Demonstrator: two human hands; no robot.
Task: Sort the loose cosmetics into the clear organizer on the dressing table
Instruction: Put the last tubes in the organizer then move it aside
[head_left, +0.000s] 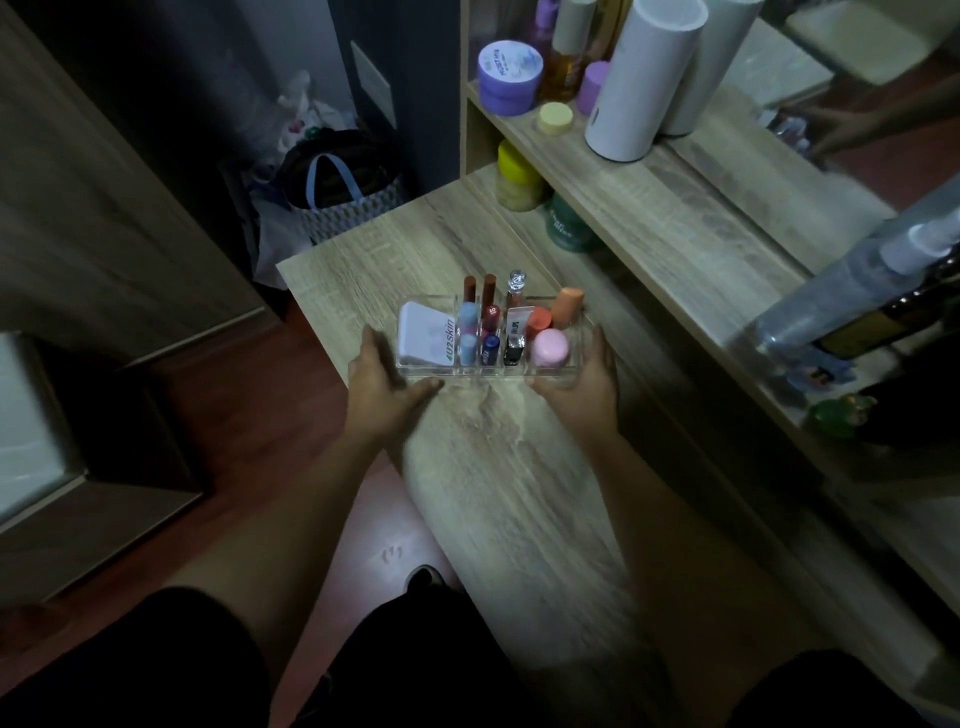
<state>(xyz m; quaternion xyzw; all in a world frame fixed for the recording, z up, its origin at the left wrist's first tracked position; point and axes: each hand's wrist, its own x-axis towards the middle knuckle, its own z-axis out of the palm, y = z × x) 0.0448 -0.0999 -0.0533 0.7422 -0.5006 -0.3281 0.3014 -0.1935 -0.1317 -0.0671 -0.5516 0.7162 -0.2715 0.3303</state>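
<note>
The clear organizer (488, 370) sits on the worktop (498, 467) already filled with cosmetics, no loose ones visibly left, while the left hand (382, 382) and right hand (582, 382) cup its ends with spread fingers, though blur hides whether they truly grip it.

Light wood-grain worktop (498, 467), long, narrow, running away from the near edge. Clear organizer (491, 370) standing on it toward the far end, about midway between left and right edges. Yellow-lidded jar (517, 176) and dark green jar (569, 223) at the far right corner, under a shelf (675, 208). On that shelf: purple tub (508, 75), small yellow cap (555, 117), tall white cylinder (641, 78). Rest of worktop surface blurred.
</note>
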